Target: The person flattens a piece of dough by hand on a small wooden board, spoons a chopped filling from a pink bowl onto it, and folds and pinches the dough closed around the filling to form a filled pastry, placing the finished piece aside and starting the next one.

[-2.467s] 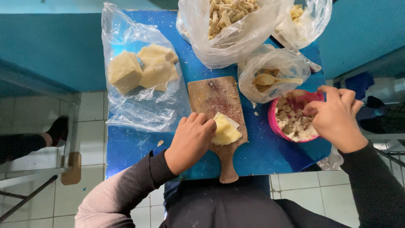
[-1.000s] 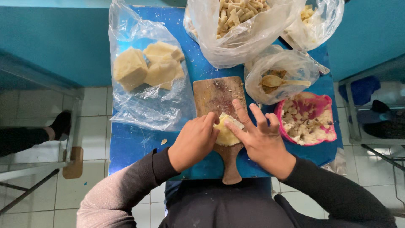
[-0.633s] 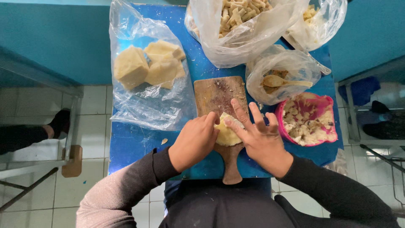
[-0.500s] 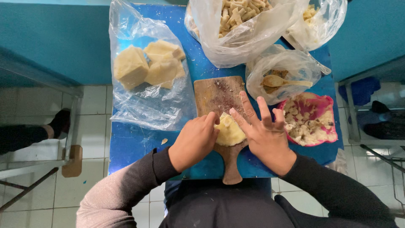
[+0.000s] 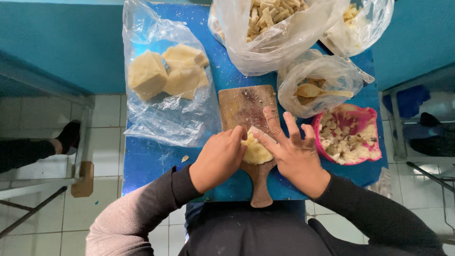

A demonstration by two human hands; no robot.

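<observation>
A pale yellow lump of dough (image 5: 255,150) lies on a small wooden board (image 5: 244,106) with a handle, on a blue table (image 5: 151,161). My left hand (image 5: 219,158) is curled against the dough's left side. From the right, my right hand (image 5: 293,150) has its fingers spread, with the fingertips pressing the dough's upper right edge. Both hands rest on the dough between them.
A clear plastic bag (image 5: 166,118) with pale yellow dough blocks (image 5: 163,73) lies at the left. Behind are two bags of cut pieces (image 5: 275,28), a bag with a wooden spoon (image 5: 322,91), and a pink bowl (image 5: 350,134) of filling. A person's foot (image 5: 68,137) shows on the tiled floor, left.
My right hand left the pink bowl and came to the dough on the board. It now presses the dough with spread fingers. My left hand stayed on the dough.
</observation>
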